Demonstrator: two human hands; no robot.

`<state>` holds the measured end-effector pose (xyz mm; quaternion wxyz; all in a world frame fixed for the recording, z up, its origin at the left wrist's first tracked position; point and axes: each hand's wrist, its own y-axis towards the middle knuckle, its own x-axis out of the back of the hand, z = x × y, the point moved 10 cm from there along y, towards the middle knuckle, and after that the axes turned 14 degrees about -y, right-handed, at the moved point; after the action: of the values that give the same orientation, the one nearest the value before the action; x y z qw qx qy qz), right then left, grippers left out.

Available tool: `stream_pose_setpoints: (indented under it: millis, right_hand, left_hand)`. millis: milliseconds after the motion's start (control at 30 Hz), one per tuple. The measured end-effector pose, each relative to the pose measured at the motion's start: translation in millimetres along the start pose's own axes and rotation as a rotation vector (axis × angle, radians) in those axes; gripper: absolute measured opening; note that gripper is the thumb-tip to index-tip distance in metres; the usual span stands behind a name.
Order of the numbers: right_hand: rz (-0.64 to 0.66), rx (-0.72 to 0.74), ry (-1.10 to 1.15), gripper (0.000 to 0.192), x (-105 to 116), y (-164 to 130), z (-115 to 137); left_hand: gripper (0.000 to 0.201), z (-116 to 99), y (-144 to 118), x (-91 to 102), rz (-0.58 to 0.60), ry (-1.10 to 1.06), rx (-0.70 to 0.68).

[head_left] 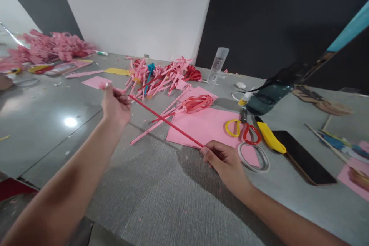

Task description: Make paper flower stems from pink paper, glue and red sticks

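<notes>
The left hand (116, 104) pinches the upper end of a thin red stick (167, 122); the right hand (225, 161) grips its lower end. The stick slants from upper left down to lower right, above the grey table (161, 196). Bare tabletop lies in front of the hands; the pink paper sheet (207, 125) and scissors (243, 128) crowd the right.

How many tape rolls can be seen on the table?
2. One tape roll lies on the pink sheet's corner, beside the right hand. Another roll lies farther back, near the clear bottle. Others may be hidden in the clutter.
</notes>
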<state>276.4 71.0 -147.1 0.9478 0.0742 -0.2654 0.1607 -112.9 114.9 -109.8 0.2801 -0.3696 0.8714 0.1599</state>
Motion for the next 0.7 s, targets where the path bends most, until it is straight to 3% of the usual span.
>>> stream_pose_setpoints:
  millis: [100,200,267,400,533,700]
  right_hand:
    - [-0.012,-0.026,-0.017,0.043,2,0,-4]
    - [-0.057,-0.029,-0.061,0.046,7,-1,-4]
    - [-0.095,-0.021,-0.109,0.046,13,-4,0]
    - [-0.199,-0.049,-0.172,0.045,36,-28,12]
    - [-0.45,-0.156,-0.159,0.043,83,-96,12]
    - [-0.732,-0.335,-0.16,0.033,136,-227,-3]
  left_hand:
    - [0.045,-18,5,18.8,-0.139,-0.064,-0.023]
    - [0.04,-19,-1,26.5,-0.187,-0.084,-0.069]
    - [0.041,-14,-9,21.8,-0.157,-0.083,-0.111]
    - [0.048,-4,-35,-8.1,0.028,-0.058,-0.192]
    - [0.046,0,-67,-38.3,0.247,-0.01,-0.187]
    - [0.039,5,-98,-57.5,0.414,0.024,-0.107]
